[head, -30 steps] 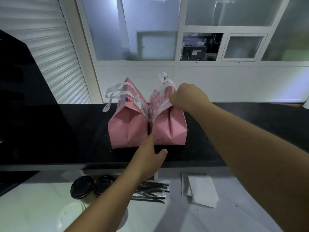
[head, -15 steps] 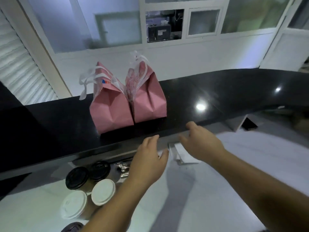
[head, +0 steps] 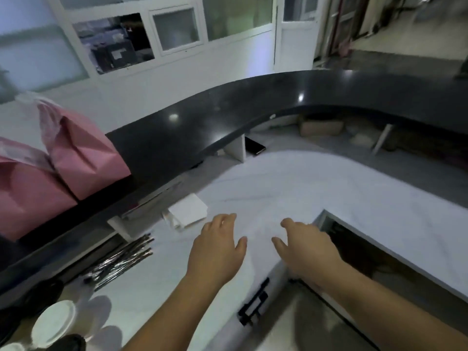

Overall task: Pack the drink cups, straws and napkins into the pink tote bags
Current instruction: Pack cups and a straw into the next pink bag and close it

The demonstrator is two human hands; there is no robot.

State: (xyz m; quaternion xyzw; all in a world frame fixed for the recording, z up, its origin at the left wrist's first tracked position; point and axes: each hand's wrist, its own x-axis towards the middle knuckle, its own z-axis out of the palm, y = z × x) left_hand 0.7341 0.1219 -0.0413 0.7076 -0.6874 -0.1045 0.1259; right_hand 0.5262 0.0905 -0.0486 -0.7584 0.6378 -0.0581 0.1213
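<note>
a: what sits far left?
b: two pink tote bags [head: 83,158] side by side on the black counter [head: 228,117], and below them one white-lidded cup [head: 54,323].
a: and then?
b: a bundle of wrapped straws [head: 121,262], one napkin stack [head: 187,211], then left hand [head: 215,252] and right hand [head: 306,252], both spread wide, empty, above the white worktop [head: 329,188].

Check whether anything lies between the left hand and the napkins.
Nothing visible does. The left hand hovers open over bare white counter, and the napkins lie just ahead and to its left, with only counter surface between them.
</note>
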